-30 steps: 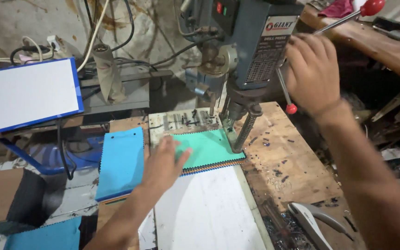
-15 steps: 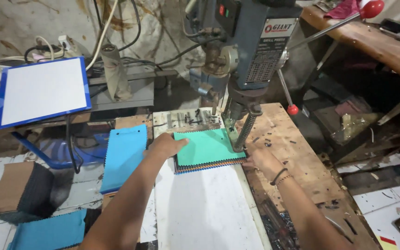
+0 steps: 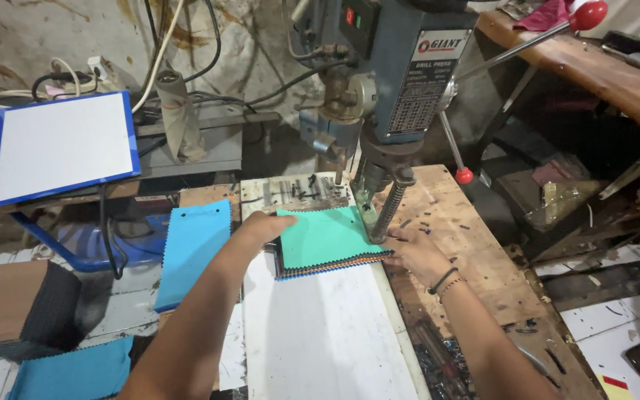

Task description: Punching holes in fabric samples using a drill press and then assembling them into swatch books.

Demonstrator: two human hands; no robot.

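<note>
Currently both hands, left hand (image 3: 261,226) and right hand (image 3: 412,252), lie flat, apart, steadying one green-topped swatch stack (image 3: 327,241) under one drill press (image 3: 390,81).

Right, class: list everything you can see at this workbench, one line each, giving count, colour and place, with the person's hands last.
Swatch stack: one, teal top sheet, under the drill.
Drill press: one, blue-grey, behind the stack.
Feed levers: two seen, red knobs, right of the press.
White board: one, on the bench beneath the stack.
Blue swatch pile: one, left of the board.
Blue-framed panel: one, white face, far left.
Cardboard-backed pile: one, brown and dark, lower left.
Wooden bench: one, brown, scarred.
Left hand: on the stack's left edge.
Right hand: at the stack's right corner; dark wristbands.
</note>
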